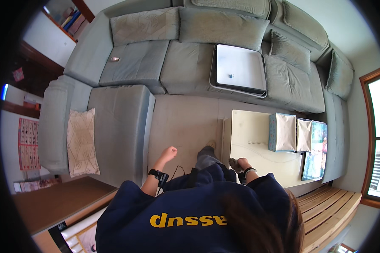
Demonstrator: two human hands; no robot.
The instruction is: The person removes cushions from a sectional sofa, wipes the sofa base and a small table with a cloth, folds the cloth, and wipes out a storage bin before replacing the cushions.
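Note:
My right hand is closed around a crumpled grey-brown cloth beside the near left edge of the cream table. To the left, my left hand hangs over the floor with its fingers curled; no object shows in it. A dark band with a device is on the left wrist, and a light bracelet is on the right one. Ahead, a white-topped tray or case with a dark rim rests on the grey sofa, and a small blue item lies on it.
Two fabric storage boxes and a picture-covered panel occupy the table's right side. A grey sofa with cushions wraps around the floor. A slatted wooden bench is at lower right. A brown surface is at lower left.

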